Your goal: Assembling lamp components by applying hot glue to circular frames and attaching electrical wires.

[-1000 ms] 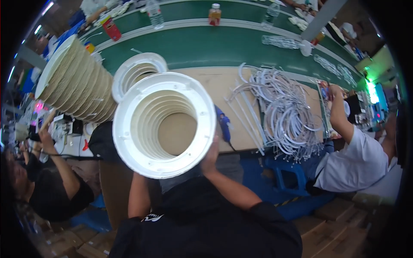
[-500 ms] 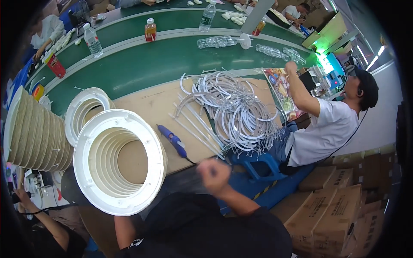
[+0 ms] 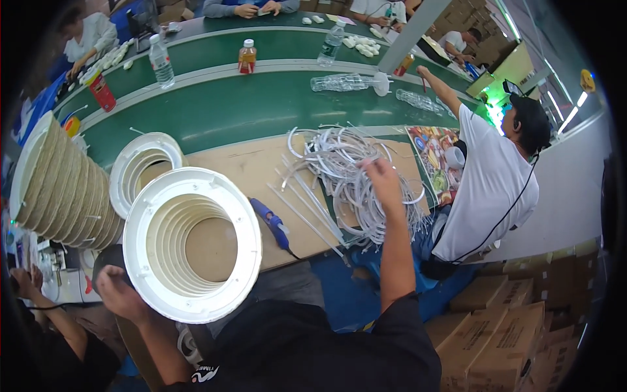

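My right hand [image 3: 385, 186] is over a heap of curved white and clear plastic strips [image 3: 353, 196], fingers stretched with the tips at its upper part. I see no strip clearly held. My left hand [image 3: 124, 297] hovers at the lower left of a stack of nested white rings [image 3: 144, 274], fingers loosely bent and apart, holding nothing visible. The ring stack's wide opening faces up, showing ribbed inner layers. A blue corded hand tool [image 3: 269, 222] lies right of the stack, beside several straight thin strips [image 3: 307, 209].
Another white ring stack [image 3: 121, 186] and a tall tan ribbed stack [image 3: 65, 189] stand at left. Bottles, including a brown-drink bottle [image 3: 247, 57], line the green bench [image 3: 215, 108]. A co-worker in a white shirt [image 3: 496, 189] is at right, near cardboard boxes [image 3: 490, 346].
My right hand has gone from near my body forward to the strip heap. My left hand has come into sight beside the ring stack. The co-worker's arm reaches farther across the bench.
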Motion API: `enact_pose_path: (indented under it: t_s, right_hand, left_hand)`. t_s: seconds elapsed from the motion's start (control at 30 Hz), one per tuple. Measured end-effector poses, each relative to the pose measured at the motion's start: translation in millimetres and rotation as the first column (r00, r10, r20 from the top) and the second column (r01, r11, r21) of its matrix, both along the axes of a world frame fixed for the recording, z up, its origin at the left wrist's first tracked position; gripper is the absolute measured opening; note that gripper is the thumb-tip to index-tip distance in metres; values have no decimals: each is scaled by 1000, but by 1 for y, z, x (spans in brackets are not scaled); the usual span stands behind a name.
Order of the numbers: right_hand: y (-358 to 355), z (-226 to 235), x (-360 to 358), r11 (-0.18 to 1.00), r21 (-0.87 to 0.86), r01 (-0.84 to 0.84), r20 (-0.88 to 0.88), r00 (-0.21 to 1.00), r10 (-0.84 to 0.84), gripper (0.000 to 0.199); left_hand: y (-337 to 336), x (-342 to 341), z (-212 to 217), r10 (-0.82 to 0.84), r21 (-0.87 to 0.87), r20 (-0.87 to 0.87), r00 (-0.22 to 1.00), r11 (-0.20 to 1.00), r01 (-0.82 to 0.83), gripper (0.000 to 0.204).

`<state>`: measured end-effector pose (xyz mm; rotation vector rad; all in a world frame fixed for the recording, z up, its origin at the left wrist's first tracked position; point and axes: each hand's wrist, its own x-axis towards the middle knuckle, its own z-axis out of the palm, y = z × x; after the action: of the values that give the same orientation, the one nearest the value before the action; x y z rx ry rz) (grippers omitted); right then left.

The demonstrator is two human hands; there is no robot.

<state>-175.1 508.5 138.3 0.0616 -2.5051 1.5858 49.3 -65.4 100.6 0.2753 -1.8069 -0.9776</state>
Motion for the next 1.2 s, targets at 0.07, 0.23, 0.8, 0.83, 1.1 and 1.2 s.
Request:
enact_pose_path:
  t_s: [0.07, 0.23, 0.8, 0.83, 1.1, 1.2]
  right_hand:
    - [-2, 25, -13, 991, -135, 26, 56, 998, -18, 27]
    - [-21, 78, -23, 794, -590, -147, 125, 955, 270, 23]
    - [-133, 194, -30, 609, -582, -539, -307, 839, 449, 30]
    - [-131, 200, -33, 572, -553, -605, -382, 795, 472, 28]
    - [-153, 226, 0, 928, -205, -312, -677, 730, 96, 54]
    - [-191, 210, 14, 786, 47, -617, -487, 673, 557, 74]
  left_hand:
    - [-16, 3, 38, -145, 125, -47, 988, 981, 150, 22]
    - [3, -18, 146, -463, 29, -4, 886, 886, 463, 21]
    - [249, -226, 268, -685, -268, 573, 450, 362, 893, 62]
    - [248, -220, 282, -717, -167, 573, 397, 373, 913, 56]
    - [179, -147, 351, -804, 25, 516, 296, 359, 933, 30]
    - [155, -117, 350, -868, 109, 455, 199, 277, 955, 31]
